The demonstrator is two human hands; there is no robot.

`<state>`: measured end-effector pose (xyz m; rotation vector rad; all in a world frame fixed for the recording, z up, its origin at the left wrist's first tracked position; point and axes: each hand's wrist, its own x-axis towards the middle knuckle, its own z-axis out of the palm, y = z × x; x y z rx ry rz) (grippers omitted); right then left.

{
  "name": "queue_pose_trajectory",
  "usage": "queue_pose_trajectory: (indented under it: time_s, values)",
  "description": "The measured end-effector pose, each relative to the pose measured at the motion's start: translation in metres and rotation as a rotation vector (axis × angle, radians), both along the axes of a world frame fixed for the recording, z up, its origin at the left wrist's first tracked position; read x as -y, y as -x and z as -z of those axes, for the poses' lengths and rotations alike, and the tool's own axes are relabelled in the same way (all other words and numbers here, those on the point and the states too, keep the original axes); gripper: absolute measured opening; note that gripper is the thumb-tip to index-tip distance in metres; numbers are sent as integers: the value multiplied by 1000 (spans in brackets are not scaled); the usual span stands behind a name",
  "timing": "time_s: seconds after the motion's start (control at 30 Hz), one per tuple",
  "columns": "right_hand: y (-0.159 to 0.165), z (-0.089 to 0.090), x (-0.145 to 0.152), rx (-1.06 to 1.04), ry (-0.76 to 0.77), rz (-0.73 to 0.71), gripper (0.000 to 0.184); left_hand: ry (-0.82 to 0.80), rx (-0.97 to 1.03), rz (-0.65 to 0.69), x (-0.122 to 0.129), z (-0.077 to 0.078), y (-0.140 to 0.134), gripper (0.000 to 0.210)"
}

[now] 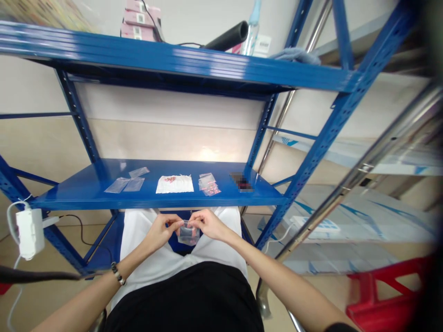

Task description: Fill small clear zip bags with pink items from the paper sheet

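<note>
My left hand (162, 230) and right hand (209, 224) pinch a clear rectangular plastic bag (188, 238); tugging could tear it. Slackness risks dropping it.

Left fingers (175, 225) and right fingers (198, 220) pinch a clear bag (188, 237).

No words or numbers can be read. The pink boxes (130, 18), far left on the upper blue shelf (138, 55), have white labels (140, 18) with little square codes, too small to read.
</note>
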<state>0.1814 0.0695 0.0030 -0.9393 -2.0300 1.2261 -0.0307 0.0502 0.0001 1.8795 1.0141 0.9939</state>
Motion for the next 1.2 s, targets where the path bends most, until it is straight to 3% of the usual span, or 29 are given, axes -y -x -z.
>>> queue_pose_trajectory:
  time_s: [0.13,0.23,0.4,0.53,0.73,0.9,1.07,1.2]
  values:
    - [-1,4,-2,79,-128,90,17,110,99,37,-2,9,-5,32]
    - [-2,3,5,71,-132,52,18,131,133,64,-2,12,-6,32]
    - [1,5,17,93,-110,-57,19,62,-24,146,-2,14,0,32]
    - [2,5,19,219,-248,-85,18,-1,-183,228,-5,19,4,34]
    - [-11,-8,8,257,-128,-203,19,-241,-416,219,-2,6,4,31]
    - [-13,-9,1,290,-220,-192,19,-281,-468,245,5,-1,3,37]
    - [-5,-2,1,329,-265,-177,20,-297,-539,211,5,11,7,37]
    - [-1,2,4,90,-244,-129,22,-368,-476,108,1,27,4,36]
